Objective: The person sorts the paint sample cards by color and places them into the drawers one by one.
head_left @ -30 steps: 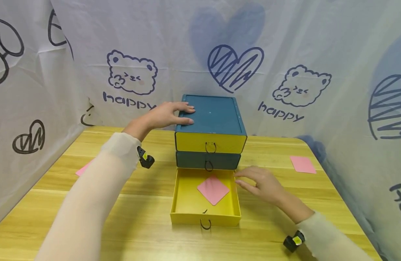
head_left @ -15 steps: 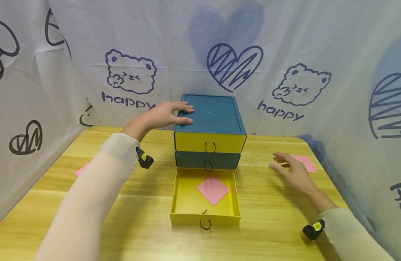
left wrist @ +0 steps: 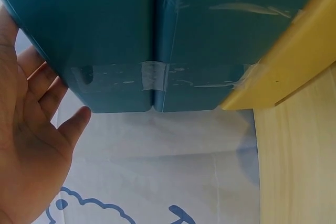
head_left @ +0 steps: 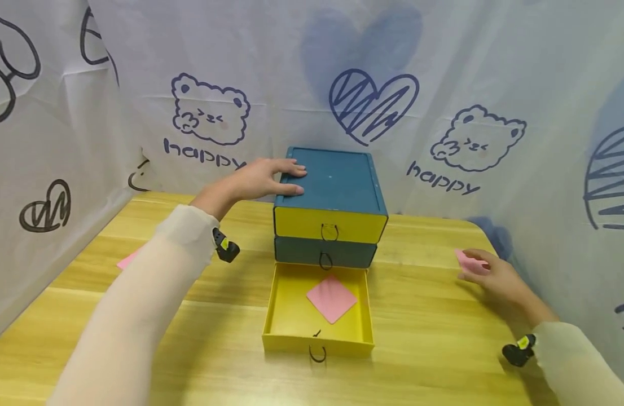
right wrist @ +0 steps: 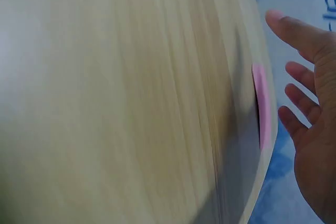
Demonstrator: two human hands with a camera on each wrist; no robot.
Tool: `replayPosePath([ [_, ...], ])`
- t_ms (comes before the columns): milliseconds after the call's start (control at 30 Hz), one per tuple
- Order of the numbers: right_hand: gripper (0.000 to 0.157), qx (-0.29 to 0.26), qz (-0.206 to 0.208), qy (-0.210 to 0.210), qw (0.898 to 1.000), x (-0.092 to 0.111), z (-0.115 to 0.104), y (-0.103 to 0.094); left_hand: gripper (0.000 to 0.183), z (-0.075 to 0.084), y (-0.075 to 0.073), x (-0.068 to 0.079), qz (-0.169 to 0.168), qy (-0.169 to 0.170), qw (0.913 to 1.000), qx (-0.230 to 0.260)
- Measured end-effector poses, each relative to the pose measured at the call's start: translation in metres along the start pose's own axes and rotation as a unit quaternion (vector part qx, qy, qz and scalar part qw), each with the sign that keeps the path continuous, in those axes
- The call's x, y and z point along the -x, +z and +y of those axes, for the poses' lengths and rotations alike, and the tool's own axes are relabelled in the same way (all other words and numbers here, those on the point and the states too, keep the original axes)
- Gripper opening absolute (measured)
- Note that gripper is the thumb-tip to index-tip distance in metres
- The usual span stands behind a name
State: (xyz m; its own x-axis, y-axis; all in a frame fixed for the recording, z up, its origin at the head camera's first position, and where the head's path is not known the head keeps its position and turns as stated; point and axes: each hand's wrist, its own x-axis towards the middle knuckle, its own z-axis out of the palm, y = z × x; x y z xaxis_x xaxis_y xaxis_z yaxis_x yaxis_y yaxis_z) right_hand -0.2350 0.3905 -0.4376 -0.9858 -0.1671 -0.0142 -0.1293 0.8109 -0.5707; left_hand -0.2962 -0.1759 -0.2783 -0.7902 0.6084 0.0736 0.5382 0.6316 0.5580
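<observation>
My left hand (head_left: 266, 179) rests on the top left of a blue drawer box (head_left: 342, 180), fingers and thumb spread over its edge; the left wrist view shows the box's taped side. Over a pink square note (head_left: 470, 265) near the table's right edge, my right hand (head_left: 505, 282) hovers with thumb and fingers apart. From the right wrist view, the note lies flat on the wood, a little beyond the loosely bent fingers (right wrist: 299, 96). Below the blue box, a yellow drawer (head_left: 289, 307) is pulled out toward me, with another pink square note (head_left: 332, 299) lying inside.
A further pink note (head_left: 127, 259) lies at the left, partly hidden by my left sleeve (head_left: 139, 304). The drawers have dark loop pulls. White cloth (head_left: 291, 56) with drawings hangs behind and along both sides of the wooden table (head_left: 423, 332).
My right hand has moved from the yellow drawer's right side out to the pink note at the right edge. The left hand stays on the box.
</observation>
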Motion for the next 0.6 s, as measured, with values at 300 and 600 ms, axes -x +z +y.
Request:
replayPosePath([
  [300, 0.101, -0.010, -0.039, -0.035, 0.999, -0.014, 0.036, -0.019, 0.065, -0.002, -0.002, 0.000, -0.001, 0.005, 1.0000, 0.006],
  [600, 0.105, -0.066, -0.122, -0.008, 0.990, -0.025, 0.055, -0.030, 0.064, -0.002, -0.001, -0.001, -0.001, 0.000, 0.9999, 0.014],
])
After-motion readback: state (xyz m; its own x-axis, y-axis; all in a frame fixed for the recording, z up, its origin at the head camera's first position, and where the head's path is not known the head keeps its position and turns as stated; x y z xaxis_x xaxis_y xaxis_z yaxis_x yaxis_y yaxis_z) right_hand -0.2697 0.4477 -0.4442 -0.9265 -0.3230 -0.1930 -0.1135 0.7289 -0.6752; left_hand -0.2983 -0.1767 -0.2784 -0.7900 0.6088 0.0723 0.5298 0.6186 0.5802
